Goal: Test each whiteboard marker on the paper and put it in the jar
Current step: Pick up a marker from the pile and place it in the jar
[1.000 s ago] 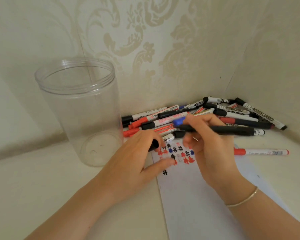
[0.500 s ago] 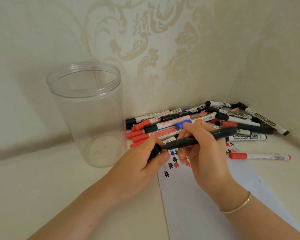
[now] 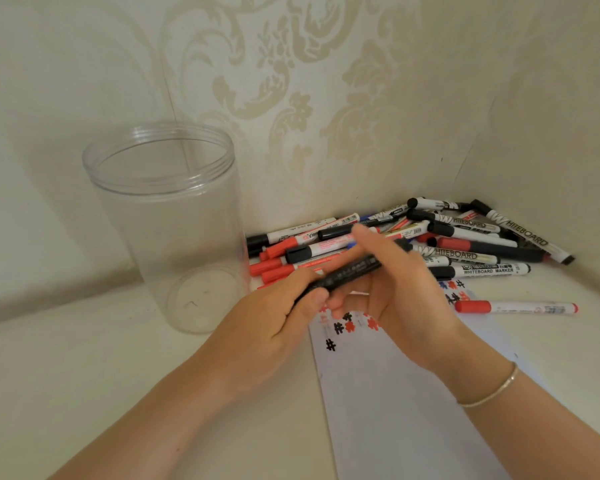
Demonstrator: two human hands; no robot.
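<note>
Both hands hold one black marker [image 3: 352,270] above the paper [image 3: 395,393]: left hand [image 3: 274,327] pinches its near-left end, right hand [image 3: 392,289] curls round the barrel. Jar [image 3: 167,230] stands left, empty. Risk: pulling the cap jerks an elbow into the pile [image 3: 413,240] or jar.

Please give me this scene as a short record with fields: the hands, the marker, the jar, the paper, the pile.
left hand: pinches one end of black marker
right hand: holds the marker's other end
jar: clear plastic, upright, no lid, no markers inside
paper: red, black and blue test marks near its far end
marker pile: red and black markers in the corner
lone red-capped marker: right of paper
</note>
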